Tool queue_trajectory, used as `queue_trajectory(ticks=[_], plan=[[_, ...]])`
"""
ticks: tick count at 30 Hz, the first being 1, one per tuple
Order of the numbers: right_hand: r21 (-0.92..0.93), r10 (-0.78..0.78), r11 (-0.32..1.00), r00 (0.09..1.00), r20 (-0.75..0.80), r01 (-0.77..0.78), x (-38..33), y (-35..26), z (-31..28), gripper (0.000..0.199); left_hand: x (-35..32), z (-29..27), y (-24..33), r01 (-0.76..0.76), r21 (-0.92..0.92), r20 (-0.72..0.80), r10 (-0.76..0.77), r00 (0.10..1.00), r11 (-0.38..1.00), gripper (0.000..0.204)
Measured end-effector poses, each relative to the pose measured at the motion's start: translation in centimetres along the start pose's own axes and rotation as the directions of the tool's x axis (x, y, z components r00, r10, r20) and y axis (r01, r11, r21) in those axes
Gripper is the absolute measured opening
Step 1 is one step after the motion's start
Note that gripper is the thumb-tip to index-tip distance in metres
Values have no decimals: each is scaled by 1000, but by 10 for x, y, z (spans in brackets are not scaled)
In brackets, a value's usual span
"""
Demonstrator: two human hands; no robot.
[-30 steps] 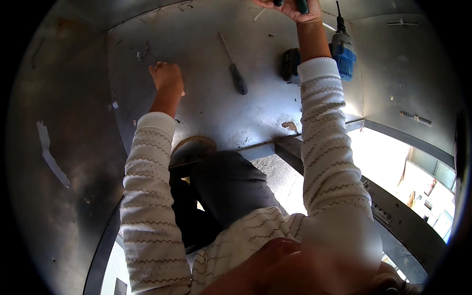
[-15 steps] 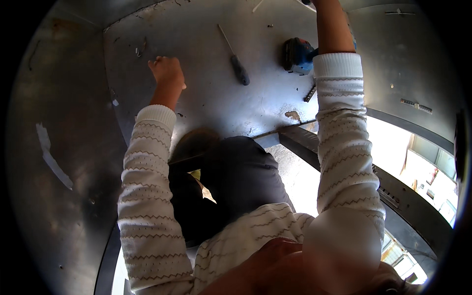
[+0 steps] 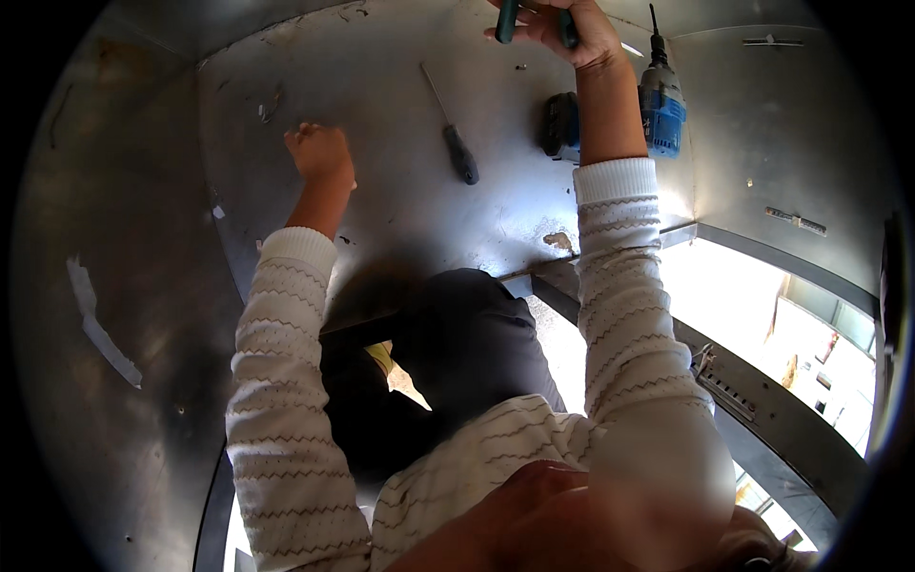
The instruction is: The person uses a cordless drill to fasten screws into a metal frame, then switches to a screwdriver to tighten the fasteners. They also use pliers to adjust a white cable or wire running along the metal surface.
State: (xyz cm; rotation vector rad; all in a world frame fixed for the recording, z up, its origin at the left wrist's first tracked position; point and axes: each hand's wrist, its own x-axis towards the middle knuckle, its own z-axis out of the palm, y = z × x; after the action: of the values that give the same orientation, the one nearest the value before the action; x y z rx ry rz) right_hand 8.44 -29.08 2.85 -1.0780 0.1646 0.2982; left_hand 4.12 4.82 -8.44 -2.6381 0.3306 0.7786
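Right hand grips dark tool handles; left hand fisted on metal floor.

- Brushed-metal floor panel, scuffed and dull grey, scattered with small specks and a worn, flaked spot near its front edge.
- Metal side wall at left, marked by a torn strip of pale tape.
- Metal wall panel at right, carrying a small bracket.
- Dark threshold rail running diagonally at lower right.
- Bright daylight beyond the rail, overexposed.
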Motion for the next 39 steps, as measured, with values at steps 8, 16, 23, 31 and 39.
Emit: queue_trajectory(ticks=[8,16,23,31,39], plan=[[144,-116,987,950,289,76,7,-18,9,65,9,3,1,-21,104,34,17,999,994,69],[175,-150,979,951,272,104,9,-15,3,65,0,-4,1,-54,195,10,54,999,979,62],[488,-155,870,904,398,-65,18,-13,-12,62,5,6,2,-72,154,-30,78,997,985,53],[449,-112,892,939,325,-49,16,-17,3,41,7,17,-3,-123,3,-137,123,983,992,23],[-923,-619,198,688,-379,-330,30,-1,39,45,15,17,-4,-143,-7,-117,141,983,990,15]])
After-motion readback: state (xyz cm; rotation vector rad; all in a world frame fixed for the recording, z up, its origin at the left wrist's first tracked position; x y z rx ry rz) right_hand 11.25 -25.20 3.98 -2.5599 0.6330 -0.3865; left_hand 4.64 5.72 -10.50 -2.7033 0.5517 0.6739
